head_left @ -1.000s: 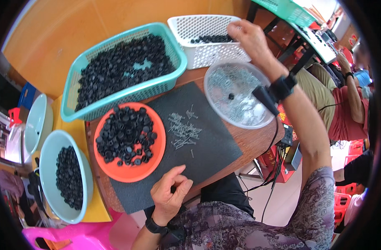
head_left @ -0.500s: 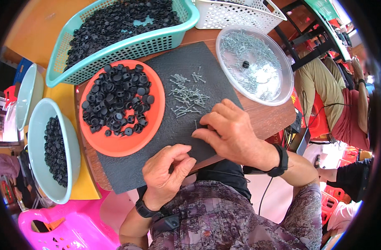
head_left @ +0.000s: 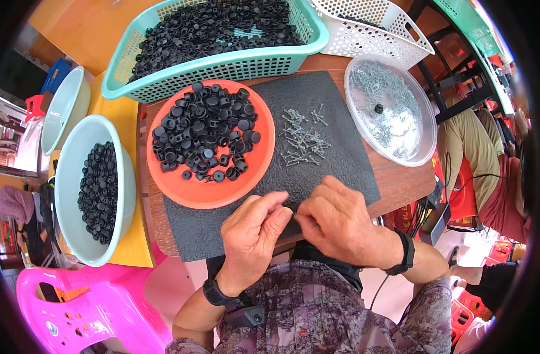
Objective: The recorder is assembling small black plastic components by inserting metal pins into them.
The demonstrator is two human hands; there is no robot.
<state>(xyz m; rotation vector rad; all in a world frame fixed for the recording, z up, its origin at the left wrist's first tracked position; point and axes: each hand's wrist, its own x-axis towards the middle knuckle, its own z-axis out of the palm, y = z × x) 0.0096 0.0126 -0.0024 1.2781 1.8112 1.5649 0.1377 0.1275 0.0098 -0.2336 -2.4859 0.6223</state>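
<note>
My left hand [head_left: 255, 233] and my right hand [head_left: 337, 224] meet fingertip to fingertip over the near edge of a black rubber mat [head_left: 346, 171]. Both pinch a small dark piece [head_left: 294, 216] between them, and the fingers hide most of it. A loose pile of small silver screws [head_left: 302, 138] lies on the mat just beyond my hands. To its left an orange plate [head_left: 187, 194] holds a heap of black plastic caps [head_left: 205, 133]. Each wrist wears a black band.
A clear round dish [head_left: 426, 147] of screws sits at the right. A teal basket [head_left: 234, 65] full of black caps and a white basket [head_left: 370, 32] stand at the back. Two pale bowls [head_left: 69, 218] [head_left: 63, 106] and a pink stool [head_left: 93, 307] are at the left. Another person [head_left: 476, 147] sits on the right.
My right hand came back from the white basket, passed the screw pile and joined my left hand at the mat's near edge. The left hand lifted off the mat to meet it.
</note>
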